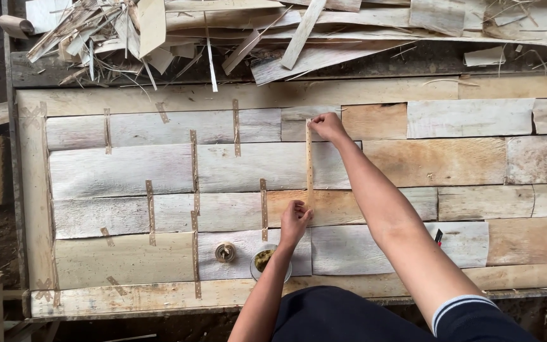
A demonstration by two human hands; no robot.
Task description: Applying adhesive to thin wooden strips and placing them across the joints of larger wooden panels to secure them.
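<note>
A long thin strip of brown tape runs upright over the pale wood veneer sheets laid flat on the workbench. My right hand presses the strip's top end onto a seam between sheets. My left hand pinches the strip's lower end. Several shorter tape strips lie stuck across other seams to the left.
A small roll of tape and a round bowl of yellowish paste sit near the bench's front edge, under my left forearm. A small red and black object lies by my right arm. Veneer scraps pile up behind the bench.
</note>
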